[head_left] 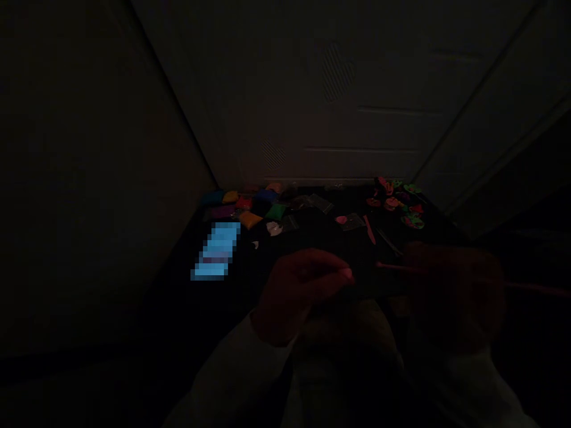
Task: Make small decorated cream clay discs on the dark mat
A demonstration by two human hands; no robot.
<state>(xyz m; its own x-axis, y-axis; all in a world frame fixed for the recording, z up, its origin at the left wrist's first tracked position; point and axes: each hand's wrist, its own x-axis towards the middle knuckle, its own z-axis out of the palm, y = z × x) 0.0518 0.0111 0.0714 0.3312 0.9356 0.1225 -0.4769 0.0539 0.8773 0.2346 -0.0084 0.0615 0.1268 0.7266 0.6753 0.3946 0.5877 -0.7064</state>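
Observation:
Above the near edge of the dark table (pixel 312 244), my left hand (pixel 298 291) is closed in a pinch. A small pale spot shows at its fingertips; I cannot tell whether it is a nail or a bit of clay. My right hand (pixel 455 291), dim and slightly blurred, is wrapped round a thin pink modelling tool (pixel 401 268). The tool's small rounded tip points left towards my left hand, with a gap between them. Behind the hands lie a pink clay knife (pixel 370 229) and thin tweezers-like tool (pixel 389 242).
A lit phone screen (pixel 218 249) lies on the table's left side. Bags of coloured clay (pixel 250 220) crowd the back left. A small bag with pink clay (pixel 341 220) lies mid-table. Several colourful clay pieces (pixel 413 222) sit at the back right. A pale panelled wall (pixel 289 119) rises behind.

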